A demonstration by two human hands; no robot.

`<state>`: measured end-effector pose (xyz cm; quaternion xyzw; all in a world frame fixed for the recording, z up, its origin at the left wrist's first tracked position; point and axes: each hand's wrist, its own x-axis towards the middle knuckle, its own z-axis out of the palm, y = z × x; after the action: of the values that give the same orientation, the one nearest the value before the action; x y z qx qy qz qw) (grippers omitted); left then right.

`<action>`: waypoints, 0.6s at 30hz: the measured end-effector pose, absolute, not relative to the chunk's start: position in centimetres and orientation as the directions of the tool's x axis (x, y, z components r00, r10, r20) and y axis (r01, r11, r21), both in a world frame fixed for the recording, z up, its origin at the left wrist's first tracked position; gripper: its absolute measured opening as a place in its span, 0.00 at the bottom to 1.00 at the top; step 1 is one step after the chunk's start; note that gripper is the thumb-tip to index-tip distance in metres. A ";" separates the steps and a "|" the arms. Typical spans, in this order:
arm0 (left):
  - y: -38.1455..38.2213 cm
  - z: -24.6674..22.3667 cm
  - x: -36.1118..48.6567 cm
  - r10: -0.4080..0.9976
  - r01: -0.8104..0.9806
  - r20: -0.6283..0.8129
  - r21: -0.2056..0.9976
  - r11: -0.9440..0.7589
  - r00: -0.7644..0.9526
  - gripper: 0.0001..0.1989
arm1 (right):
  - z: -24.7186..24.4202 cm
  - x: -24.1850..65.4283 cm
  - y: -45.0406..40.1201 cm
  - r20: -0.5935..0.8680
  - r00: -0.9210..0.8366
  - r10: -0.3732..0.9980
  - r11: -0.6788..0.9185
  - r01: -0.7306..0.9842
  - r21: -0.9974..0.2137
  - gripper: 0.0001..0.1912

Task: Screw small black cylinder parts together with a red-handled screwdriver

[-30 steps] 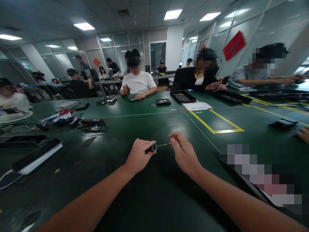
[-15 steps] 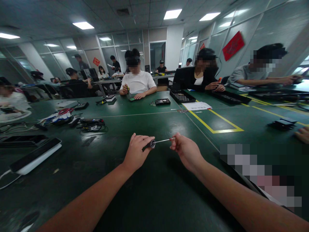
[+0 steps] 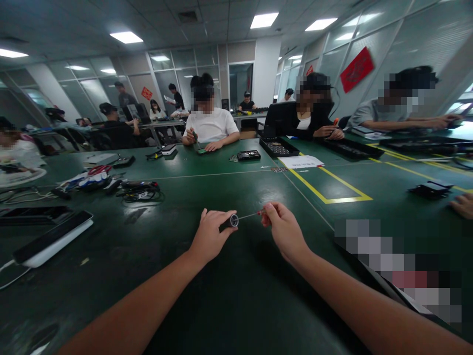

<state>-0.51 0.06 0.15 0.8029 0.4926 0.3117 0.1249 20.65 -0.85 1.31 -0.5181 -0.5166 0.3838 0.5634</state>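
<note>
My left hand [image 3: 211, 233] is closed around a short black cylinder [image 3: 233, 220] with a pale ring at its right end. That ringed end faces my right hand [image 3: 284, 228], whose fingers pinch the red handle of a thin screwdriver [image 3: 248, 216]. The metal shaft runs left from the handle, and its tip meets the ringed end of the cylinder. Whether the tip sits inside or only touches the rim, I cannot tell. Most of the cylinder is hidden by my left fingers. Both hands are held over the green table [image 3: 221, 305].
Cables [image 3: 142, 192] and a black-and-white device [image 3: 53, 241] lie to the left. A black box-shaped part [image 3: 249, 155], a parts tray [image 3: 279, 148] and a paper sheet [image 3: 302, 162] are further back. At far right are a small black part [image 3: 430, 190] and another person's hand [image 3: 462, 204].
My left hand and the cylinder have shifted very slightly, the ringed end now turned a little more towards me. The screwdriver's shaft tilts slightly more. Both grips stay the same.
</note>
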 end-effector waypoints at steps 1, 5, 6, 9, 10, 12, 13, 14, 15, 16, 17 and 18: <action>0.1 0.1 -0.5 0.870 0.710 0.378 0.513 -0.482 0.317 0.20 | 1.5 20.6 -1.0 0.209 0.171 0.963 0.183 0.154 -0.971 0.14; 0.0 0.2 -0.4 0.882 0.709 0.364 0.534 -0.461 0.299 0.20 | 2.1 20.6 -1.6 0.305 0.178 0.936 0.236 0.326 -0.915 0.13; 0.0 0.2 -0.4 0.884 0.711 0.360 0.534 -0.458 0.298 0.20 | 2.2 20.6 -1.7 0.326 0.179 0.928 0.249 0.351 -0.903 0.13; 0.0 0.3 -0.2 0.886 0.718 0.358 0.529 -0.453 0.295 0.19 | 2.3 20.6 -1.8 0.375 0.183 0.909 0.286 0.381 -0.879 0.13; 0.0 0.3 -0.2 0.885 0.720 0.361 0.526 -0.453 0.294 0.19 | 2.3 20.6 -1.8 0.381 0.176 0.907 0.292 0.387 -0.874 0.13; 0.0 0.2 -0.2 0.881 0.722 0.370 0.519 -0.458 0.293 0.19 | 2.5 20.6 -2.0 0.380 0.144 0.914 0.295 0.407 -0.865 0.14; 0.0 0.1 -0.3 0.879 0.722 0.375 0.516 -0.461 0.294 0.19 | 2.6 20.6 -2.0 0.375 0.123 0.919 0.296 0.416 -0.860 0.16; 0.0 0.0 -0.3 0.877 0.722 0.379 0.513 -0.464 0.294 0.20 | 2.7 20.6 -2.2 0.372 0.107 0.922 0.298 0.419 -0.858 0.18; 0.0 -0.1 -0.3 0.876 0.723 0.381 0.511 -0.465 0.295 0.20 | 2.8 20.6 -2.3 0.370 0.100 0.924 0.297 0.423 -0.856 0.19; 0.0 -0.2 -0.3 0.876 0.724 0.382 0.509 -0.466 0.295 0.20 | 2.9 20.6 -2.4 0.371 0.103 0.923 0.296 0.428 -0.854 0.21; 0.0 -0.3 -0.3 0.876 0.724 0.382 0.509 -0.465 0.294 0.20 | 2.9 20.7 -2.4 0.375 0.113 0.920 0.292 0.438 -0.850 0.23; 0.0 -0.3 -0.3 0.876 0.725 0.383 0.508 -0.465 0.294 0.20 | 3.0 20.7 -2.5 0.379 0.124 0.917 0.286 0.456 -0.842 0.24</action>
<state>-0.32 -0.04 -0.29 0.7955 0.5030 0.3161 0.1194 20.68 -2.49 2.96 -0.5523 -0.6217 0.2274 0.5067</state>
